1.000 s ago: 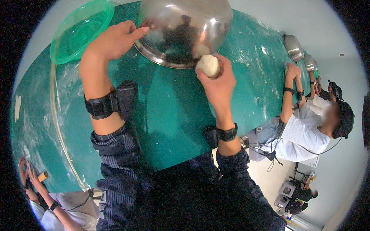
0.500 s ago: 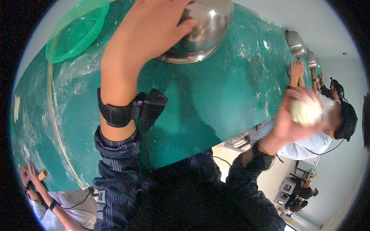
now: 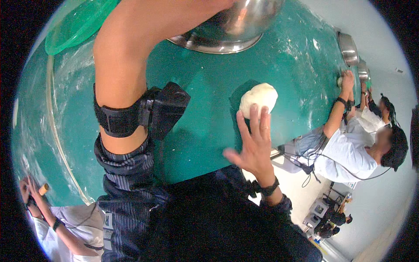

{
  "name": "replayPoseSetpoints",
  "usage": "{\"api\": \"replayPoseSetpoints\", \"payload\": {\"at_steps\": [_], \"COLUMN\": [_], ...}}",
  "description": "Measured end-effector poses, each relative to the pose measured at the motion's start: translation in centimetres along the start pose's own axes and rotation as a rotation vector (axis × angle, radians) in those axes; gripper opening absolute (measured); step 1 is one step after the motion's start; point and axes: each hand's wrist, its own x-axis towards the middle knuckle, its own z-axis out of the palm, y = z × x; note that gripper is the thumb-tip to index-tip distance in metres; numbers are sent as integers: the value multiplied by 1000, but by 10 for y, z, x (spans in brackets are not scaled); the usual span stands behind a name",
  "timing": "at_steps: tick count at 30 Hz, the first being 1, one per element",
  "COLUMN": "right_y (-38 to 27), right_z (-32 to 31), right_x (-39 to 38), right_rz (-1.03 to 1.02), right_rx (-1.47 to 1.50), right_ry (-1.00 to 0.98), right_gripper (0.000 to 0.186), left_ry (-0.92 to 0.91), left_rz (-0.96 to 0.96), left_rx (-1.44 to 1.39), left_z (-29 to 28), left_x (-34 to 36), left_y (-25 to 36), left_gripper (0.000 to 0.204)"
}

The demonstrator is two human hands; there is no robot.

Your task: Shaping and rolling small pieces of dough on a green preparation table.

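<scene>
A round lump of pale dough (image 3: 258,99) is over the green table near the middle, its shadow to the left. My right hand (image 3: 254,146) has its fingers stretched out and spread, with the fingertips against the dough's near side and the thumb out to the left. At the top, my left hand (image 3: 214,5) reaches to a shiny steel bowl (image 3: 244,28), which hides part of the table behind it. The left fingers are cut off by the upper edge, so their grip does not show. A black strapped device (image 3: 131,115) sits on my left wrist.
A green plastic basin (image 3: 72,32) stands at the far left, near a long pale strip (image 3: 61,139) along the floury table (image 3: 192,96). Other people work at the right, beside steel bowls (image 3: 348,49). Another person's hands (image 3: 35,194) are at the lower left.
My right hand has swung left from the table's right side, bringing the dough from its palm to its fingertips. My left hand has moved farther up, mostly out of view.
</scene>
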Motion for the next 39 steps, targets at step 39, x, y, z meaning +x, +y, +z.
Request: {"api": "replayPoseSetpoints", "payload": {"at_steps": [39], "right_y": [-20], "right_z": [34], "right_x": [101], "right_rz": [-213], "right_rx": [-315], "right_ry": [-270], "right_gripper": [102], "left_ry": [47], "left_rz": [-113], "left_rx": [181], "left_z": [37], "left_x": [-32], "left_y": [-8], "left_gripper": [42]}}
